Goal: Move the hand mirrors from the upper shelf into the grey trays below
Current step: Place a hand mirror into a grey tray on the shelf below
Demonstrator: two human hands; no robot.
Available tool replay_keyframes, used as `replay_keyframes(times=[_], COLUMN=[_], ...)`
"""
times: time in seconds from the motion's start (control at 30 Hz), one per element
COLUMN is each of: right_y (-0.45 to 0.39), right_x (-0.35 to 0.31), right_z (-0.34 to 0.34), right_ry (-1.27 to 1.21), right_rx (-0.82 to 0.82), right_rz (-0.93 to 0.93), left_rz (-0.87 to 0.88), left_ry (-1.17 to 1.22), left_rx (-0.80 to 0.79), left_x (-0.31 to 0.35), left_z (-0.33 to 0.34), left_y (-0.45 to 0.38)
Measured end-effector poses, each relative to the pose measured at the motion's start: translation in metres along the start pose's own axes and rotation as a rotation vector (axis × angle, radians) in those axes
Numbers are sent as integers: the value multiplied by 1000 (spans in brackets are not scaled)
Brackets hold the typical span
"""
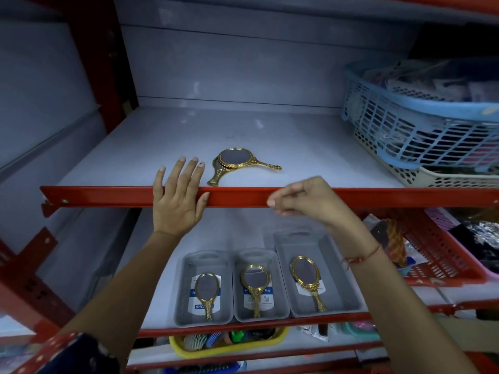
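Two gold-framed hand mirrors lie stacked on the upper shelf [297, 147], the top mirror [237, 157] with its handle pointing right, the lower mirror [216, 178] with its handle toward the front edge. My left hand [176, 197] rests flat and open on the shelf's red front rail, just left of them. My right hand [305, 198] hovers in front of the rail, fingers loosely curled, holding nothing. Below stand three grey trays: the left tray [183, 292], the middle tray [280, 298] and the right tray [343, 279]. Each holds one gold mirror.
A blue mesh basket [405, 125] on a beige one fills the upper shelf's right end. A red basket [437, 255] with goods sits right of the trays. A yellow tray [229, 346] of combs is on the shelf beneath. Red uprights frame the left side.
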State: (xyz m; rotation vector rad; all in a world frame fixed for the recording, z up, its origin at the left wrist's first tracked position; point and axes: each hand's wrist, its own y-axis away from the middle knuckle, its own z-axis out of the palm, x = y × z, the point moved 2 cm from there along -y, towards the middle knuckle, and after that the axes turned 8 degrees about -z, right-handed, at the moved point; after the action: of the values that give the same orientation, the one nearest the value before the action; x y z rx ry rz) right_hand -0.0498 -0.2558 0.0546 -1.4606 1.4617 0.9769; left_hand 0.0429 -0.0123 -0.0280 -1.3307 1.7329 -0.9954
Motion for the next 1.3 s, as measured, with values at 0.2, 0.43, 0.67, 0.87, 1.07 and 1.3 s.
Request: replay_keyframes(times=[0.2,0.43,0.67,0.87,1.07,1.3], right_y=[-66,-131,-146,-146,-109,-44], right_x=[-40,-31,-27,-27,-36,-22], right_z=[-6,-4,10,5,-3,-7], right_ry=[291,816,766,554,203,-136], right_rx=[162,6,-96,-128,-62,-124], right_rz=[-150,30,101,174,146,103], left_rz=[6,15,19,16,17,14], left_ry=[-20,-27,-17,-15,-17,-13], left_rx=[-14,-18,-6,-5,1,4], left_x=[-1,-2,-2,-1,-3,-1], left_z=[0,1,1,2,2,2], left_y=[-1,-1,-1,-1,1,0])
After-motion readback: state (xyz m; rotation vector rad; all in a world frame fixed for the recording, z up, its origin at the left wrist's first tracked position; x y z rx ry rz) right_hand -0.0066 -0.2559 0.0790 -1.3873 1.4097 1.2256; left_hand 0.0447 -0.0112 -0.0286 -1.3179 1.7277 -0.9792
